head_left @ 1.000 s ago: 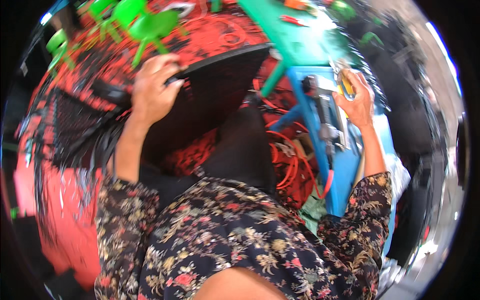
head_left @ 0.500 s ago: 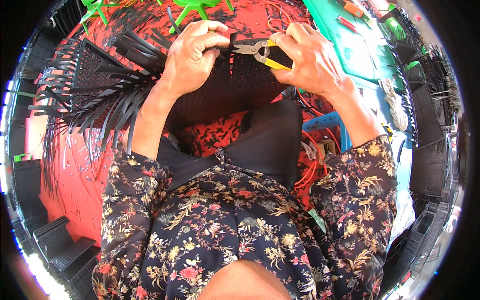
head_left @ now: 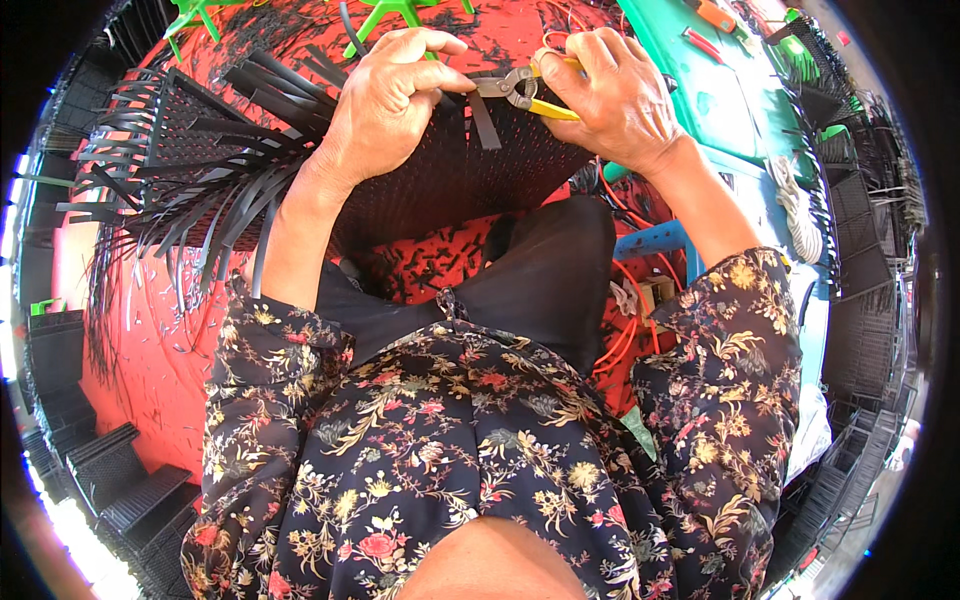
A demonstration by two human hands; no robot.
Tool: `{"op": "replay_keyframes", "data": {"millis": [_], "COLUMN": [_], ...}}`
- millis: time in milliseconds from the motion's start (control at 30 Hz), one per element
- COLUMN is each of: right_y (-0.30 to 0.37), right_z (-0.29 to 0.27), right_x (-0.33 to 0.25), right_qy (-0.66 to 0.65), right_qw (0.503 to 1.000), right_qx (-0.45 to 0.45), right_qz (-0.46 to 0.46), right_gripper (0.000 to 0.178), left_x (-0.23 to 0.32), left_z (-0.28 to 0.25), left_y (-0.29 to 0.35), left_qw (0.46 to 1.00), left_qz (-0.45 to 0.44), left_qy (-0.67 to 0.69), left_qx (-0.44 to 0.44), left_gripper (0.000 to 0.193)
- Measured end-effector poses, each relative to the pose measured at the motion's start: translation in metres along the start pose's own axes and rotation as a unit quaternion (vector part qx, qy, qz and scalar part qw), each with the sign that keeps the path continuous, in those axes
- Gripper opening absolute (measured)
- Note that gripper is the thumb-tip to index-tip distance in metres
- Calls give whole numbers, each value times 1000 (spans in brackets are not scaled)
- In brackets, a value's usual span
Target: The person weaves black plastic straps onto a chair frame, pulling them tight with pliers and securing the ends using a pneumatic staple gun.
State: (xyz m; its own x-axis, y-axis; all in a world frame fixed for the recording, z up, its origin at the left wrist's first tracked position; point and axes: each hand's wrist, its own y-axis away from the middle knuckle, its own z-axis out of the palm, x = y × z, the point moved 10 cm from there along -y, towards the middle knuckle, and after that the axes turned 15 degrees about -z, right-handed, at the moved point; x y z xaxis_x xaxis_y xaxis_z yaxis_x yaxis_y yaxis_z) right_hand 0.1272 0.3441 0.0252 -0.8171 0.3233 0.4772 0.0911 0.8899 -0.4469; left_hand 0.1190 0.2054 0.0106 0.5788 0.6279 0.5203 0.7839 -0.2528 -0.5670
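My right hand (head_left: 612, 105) grips yellow-handled snips (head_left: 520, 88), whose metal jaws point left at the upper rim of a black woven panel (head_left: 420, 200). The panel stands above my lap, with long loose black strips (head_left: 240, 170) fanning out at its left. My left hand (head_left: 385, 115) is closed at the rim, thumb and forefinger together right by the jaw tips. What it pinches is hidden. A short black strip (head_left: 484, 124) slants down from beneath the jaws, in front of the panel.
Red floor sheeting (head_left: 140, 370) is littered with black strip offcuts. A green stool (head_left: 395, 12) stands beyond the panel. On the right, a green-topped surface (head_left: 690, 90) carries a red-handled tool (head_left: 703, 44) and a rope bundle (head_left: 795, 215). Orange cord (head_left: 622, 345) runs beside my leg.
The jaws and my left fingertips have come together at the rim. A short strip that stood up beside the jaws is gone from there; one now slants downward below them.
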Motion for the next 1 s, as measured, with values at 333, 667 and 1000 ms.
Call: {"op": "replay_keyframes", "data": {"millis": [333,667,1000], "right_y": [4,8,109], "right_z": [5,-3,-30], "right_x": [-4,0,43], "right_qy": [14,-9,15], "right_qw": [999,998,973], "right_qx": [36,69,28], "right_qz": [-28,1,230], "right_gripper": [57,40,40], "left_x": [6,1,-53], "left_z": [-1,-6,0], "left_y": [5,-6,-3], "left_qw": [998,996,965], "left_qz": [44,-38,-190], "left_qy": [-34,44,178], "left_qx": [8,-62,-44], "left_gripper": [31,34,27]}}
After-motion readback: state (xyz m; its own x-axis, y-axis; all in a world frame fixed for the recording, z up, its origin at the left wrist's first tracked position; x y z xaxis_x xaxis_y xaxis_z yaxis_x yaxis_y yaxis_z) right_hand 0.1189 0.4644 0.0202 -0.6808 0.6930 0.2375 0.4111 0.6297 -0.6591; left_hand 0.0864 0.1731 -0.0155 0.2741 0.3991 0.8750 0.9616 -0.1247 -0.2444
